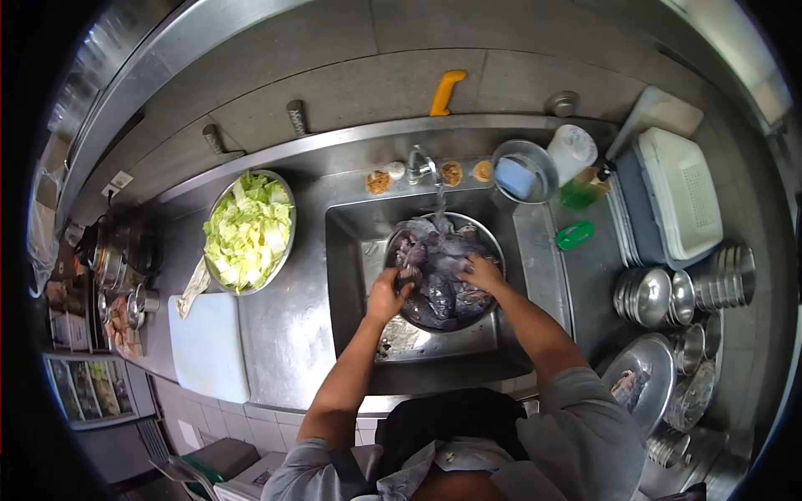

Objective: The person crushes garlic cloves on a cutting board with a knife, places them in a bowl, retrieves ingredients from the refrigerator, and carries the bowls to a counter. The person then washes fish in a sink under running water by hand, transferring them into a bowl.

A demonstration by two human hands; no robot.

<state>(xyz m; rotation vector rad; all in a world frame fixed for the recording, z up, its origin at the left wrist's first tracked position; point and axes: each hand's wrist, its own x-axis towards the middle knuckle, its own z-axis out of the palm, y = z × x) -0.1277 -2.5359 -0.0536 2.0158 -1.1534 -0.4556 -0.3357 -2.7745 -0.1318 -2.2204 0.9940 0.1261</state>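
Observation:
A round metal bowl (483,320) stands in the sink (355,242), heaped with dark, wet fish pieces (439,292). Water runs from the tap (420,165) onto them. At the bowl's left edge, my left hand (389,294) has its fingers bent around a fish piece near the rim. On the right side of the heap lies my right hand (482,274), touching the fish with its fingers apart; some fingertips are hard to make out among the pieces.
Left of the sink are a bowl of chopped cabbage (249,234) and a white cutting board (209,346). Behind the sink stands a metal pot (525,171) with a blue sponge. White trays (681,196), stacked metal bowls (643,296) and a large platter (656,359) are at right.

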